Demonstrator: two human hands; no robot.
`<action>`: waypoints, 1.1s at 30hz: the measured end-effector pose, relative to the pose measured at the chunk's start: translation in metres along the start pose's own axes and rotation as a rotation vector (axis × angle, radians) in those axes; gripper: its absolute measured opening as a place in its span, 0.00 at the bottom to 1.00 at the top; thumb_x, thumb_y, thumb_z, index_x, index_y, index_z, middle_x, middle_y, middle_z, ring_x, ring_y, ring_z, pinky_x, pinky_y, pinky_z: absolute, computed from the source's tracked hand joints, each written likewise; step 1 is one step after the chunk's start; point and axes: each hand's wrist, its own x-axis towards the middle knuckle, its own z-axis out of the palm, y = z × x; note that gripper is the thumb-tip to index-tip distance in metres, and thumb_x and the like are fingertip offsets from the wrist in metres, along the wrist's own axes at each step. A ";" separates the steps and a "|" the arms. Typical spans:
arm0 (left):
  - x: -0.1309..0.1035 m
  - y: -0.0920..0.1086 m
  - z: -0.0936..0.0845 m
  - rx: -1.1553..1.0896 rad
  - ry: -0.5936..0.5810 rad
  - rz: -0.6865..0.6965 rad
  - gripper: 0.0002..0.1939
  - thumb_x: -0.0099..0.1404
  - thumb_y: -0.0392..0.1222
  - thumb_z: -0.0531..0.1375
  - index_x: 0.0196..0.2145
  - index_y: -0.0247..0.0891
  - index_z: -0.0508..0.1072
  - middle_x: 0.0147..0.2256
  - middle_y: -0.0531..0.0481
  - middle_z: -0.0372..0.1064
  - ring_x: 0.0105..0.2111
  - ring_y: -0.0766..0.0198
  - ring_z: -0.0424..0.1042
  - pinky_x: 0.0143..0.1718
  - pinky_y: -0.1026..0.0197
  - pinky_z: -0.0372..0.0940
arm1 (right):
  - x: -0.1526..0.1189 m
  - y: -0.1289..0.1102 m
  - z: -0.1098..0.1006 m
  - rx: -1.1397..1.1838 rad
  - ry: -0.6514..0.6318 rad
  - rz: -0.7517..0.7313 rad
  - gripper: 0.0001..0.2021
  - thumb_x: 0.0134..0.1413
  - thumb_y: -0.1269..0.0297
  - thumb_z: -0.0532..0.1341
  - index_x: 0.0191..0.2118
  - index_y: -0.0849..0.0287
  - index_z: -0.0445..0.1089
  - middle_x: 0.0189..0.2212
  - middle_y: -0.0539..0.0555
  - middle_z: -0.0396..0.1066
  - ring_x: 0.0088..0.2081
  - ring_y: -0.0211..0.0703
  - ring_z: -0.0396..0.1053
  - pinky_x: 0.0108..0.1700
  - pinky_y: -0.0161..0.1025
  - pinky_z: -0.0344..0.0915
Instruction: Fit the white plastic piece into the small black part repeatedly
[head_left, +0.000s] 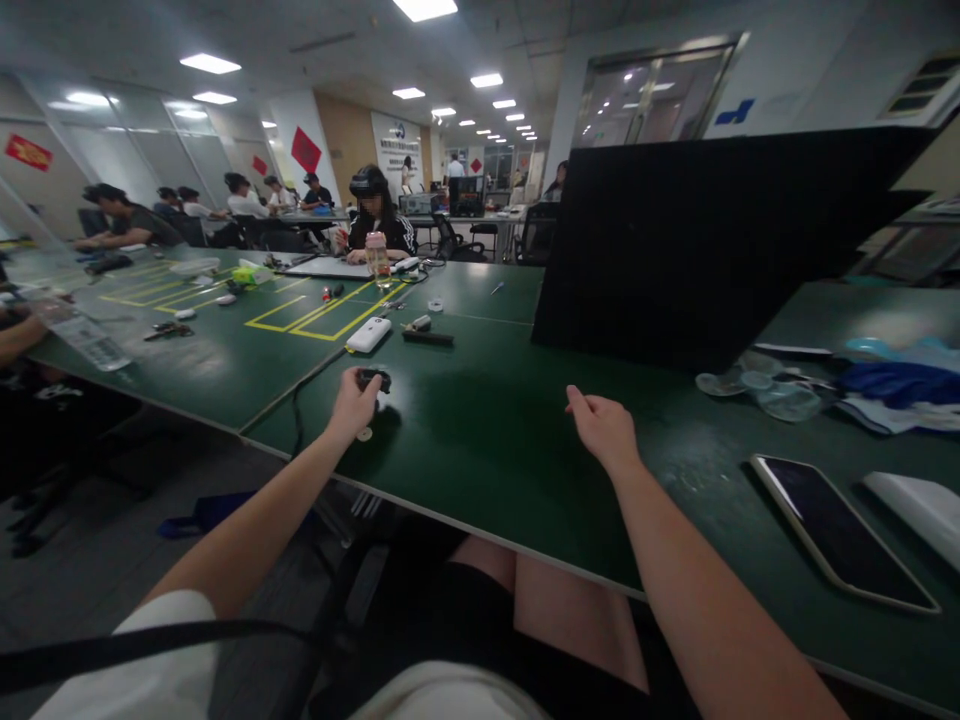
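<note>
My left hand (352,407) is closed around a small black object (375,379), held just over the green table near its front edge. Its exact kind is too dark to make out. A small pale disc (364,434) lies below that hand. My right hand (606,428) is over the table in front of the black panel, with its fingers curled and pressed together. Whatever its fingertips may pinch is hidden from me. Beyond my left hand lie a white power-bank-like case (369,335) and a dark narrow bar (428,338).
A large black panel (675,250) stands at the right. Near the right edge are a phone (840,530), a white box (919,510) and clear plastic pieces (780,388). A cable (297,405) crosses the table at left. A person (375,220) sits opposite, behind a bottle (377,260).
</note>
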 end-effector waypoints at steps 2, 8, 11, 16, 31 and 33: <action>-0.009 0.021 0.021 0.110 -0.152 0.055 0.26 0.69 0.55 0.57 0.58 0.41 0.62 0.47 0.42 0.74 0.44 0.55 0.76 0.48 0.52 0.69 | -0.001 -0.001 0.000 0.006 0.004 -0.003 0.29 0.65 0.36 0.50 0.35 0.56 0.76 0.22 0.53 0.69 0.25 0.46 0.67 0.29 0.42 0.61; -0.053 0.105 0.106 0.278 -0.525 0.353 0.26 0.70 0.55 0.57 0.59 0.38 0.63 0.50 0.36 0.75 0.48 0.48 0.76 0.48 0.51 0.69 | -0.002 -0.002 -0.009 0.054 0.121 0.022 0.33 0.64 0.33 0.47 0.32 0.56 0.76 0.22 0.54 0.69 0.25 0.46 0.67 0.31 0.43 0.61; -0.092 0.152 0.153 0.242 -0.660 0.455 0.27 0.70 0.57 0.56 0.59 0.38 0.63 0.50 0.36 0.74 0.48 0.51 0.76 0.48 0.53 0.69 | -0.001 0.001 -0.017 0.102 0.253 0.042 0.37 0.63 0.30 0.44 0.32 0.57 0.76 0.22 0.55 0.69 0.26 0.48 0.68 0.33 0.44 0.61; -0.136 0.201 0.200 0.108 -0.750 0.473 0.26 0.70 0.57 0.57 0.57 0.38 0.64 0.48 0.39 0.75 0.45 0.52 0.76 0.43 0.54 0.70 | 0.003 0.010 -0.026 0.193 0.443 0.085 0.40 0.60 0.27 0.40 0.30 0.57 0.76 0.23 0.56 0.72 0.29 0.50 0.70 0.36 0.45 0.62; -0.055 0.117 0.125 -0.213 -0.419 0.220 0.24 0.67 0.48 0.62 0.58 0.41 0.65 0.50 0.44 0.73 0.48 0.56 0.74 0.54 0.50 0.69 | -0.023 -0.026 0.002 -0.309 -0.523 -0.292 0.16 0.48 0.46 0.70 0.36 0.51 0.79 0.32 0.50 0.77 0.32 0.43 0.73 0.31 0.38 0.63; -0.059 0.117 0.122 -0.140 -0.469 0.312 0.25 0.66 0.44 0.63 0.59 0.41 0.65 0.52 0.43 0.72 0.51 0.55 0.73 0.56 0.50 0.68 | -0.023 -0.027 0.007 -0.341 -0.516 -0.309 0.11 0.52 0.50 0.68 0.35 0.51 0.79 0.32 0.50 0.77 0.32 0.43 0.73 0.31 0.38 0.63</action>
